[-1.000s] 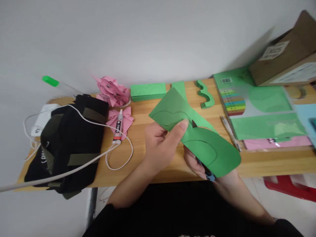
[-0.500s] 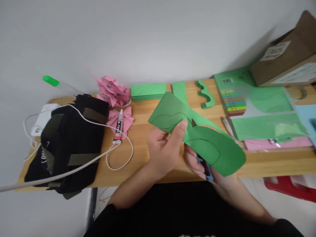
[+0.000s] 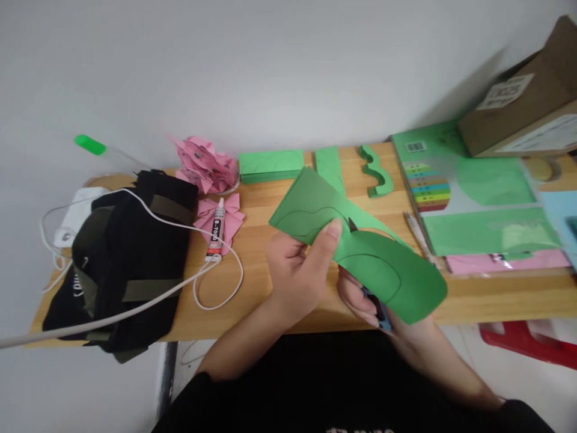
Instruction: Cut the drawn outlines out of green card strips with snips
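A green sheet of paper point(image 3: 374, 258) with drawn curved lines is pinched between the thumb and fingers of my left hand point(image 3: 302, 270). A cut runs along one of its curves, and a dark blade tip pokes through there. Beneath the paper, my right hand point(image 3: 358, 297) is closed around scissors with blue handles point(image 3: 383, 316); the paper hides most of the blades. Behind lie a stack of green paper strips point(image 3: 271, 166), another green piece point(image 3: 328, 165) and a wavy green cut-out point(image 3: 377, 174).
On the left are a black bag point(image 3: 135, 258), a white cable point(image 3: 242, 273), a glue tube point(image 3: 215, 233) and pink folded paper point(image 3: 207, 163). To the right are a pen point(image 3: 419, 237), a green paper pack point(image 3: 491, 231) and a cardboard box point(image 3: 523, 108). A red stool point(image 3: 527, 343) stands below.
Almost nothing differs. My right hand and the scissors have shifted slightly under the paper, while my left hand keeps its pinch in place.
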The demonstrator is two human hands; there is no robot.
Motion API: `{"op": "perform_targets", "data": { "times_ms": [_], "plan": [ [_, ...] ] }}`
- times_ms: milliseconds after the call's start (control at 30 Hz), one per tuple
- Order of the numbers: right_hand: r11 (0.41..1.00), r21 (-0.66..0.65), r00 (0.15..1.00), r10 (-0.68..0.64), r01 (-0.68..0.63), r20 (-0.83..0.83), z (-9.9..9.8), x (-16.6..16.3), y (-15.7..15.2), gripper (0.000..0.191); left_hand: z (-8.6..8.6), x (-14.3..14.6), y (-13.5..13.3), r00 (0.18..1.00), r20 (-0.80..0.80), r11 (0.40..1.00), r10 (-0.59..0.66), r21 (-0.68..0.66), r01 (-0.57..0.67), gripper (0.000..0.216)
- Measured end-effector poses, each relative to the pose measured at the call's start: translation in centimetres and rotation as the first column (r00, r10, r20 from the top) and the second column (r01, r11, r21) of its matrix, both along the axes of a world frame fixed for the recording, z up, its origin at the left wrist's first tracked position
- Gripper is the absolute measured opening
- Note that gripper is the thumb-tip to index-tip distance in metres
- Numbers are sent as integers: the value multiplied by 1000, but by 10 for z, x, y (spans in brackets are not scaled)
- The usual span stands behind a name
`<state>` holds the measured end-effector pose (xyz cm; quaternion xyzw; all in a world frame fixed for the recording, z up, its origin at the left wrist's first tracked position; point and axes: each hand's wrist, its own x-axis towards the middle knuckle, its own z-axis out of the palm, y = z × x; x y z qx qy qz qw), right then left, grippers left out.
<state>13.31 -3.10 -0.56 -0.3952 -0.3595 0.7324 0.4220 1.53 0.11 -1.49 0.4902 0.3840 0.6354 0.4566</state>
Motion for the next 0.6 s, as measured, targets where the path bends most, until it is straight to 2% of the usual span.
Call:
{"op": "perform_targets", "data": {
  "times_ms": [167,333,467,600],
  "plan": [
    [998,44,999,-42,41,21,-1,2,-2,41,-1,-1,1,1000,2,1000,-4,-6,4,22],
    [1000,20,999,-7,8,-40,-2,2,-1,34,0,-1,2,999,30,1000,-19,-12,20,24],
    [998,18,998,-60,61,-20,-3,1,-1,30,2,0,3,999,45,1000,-27,-5,28,30],
    [998,35,999,-45,45,-12,-7,1,-2,34,3,1,3,997,76,999,-27,-24,29,28]
  ]
}}
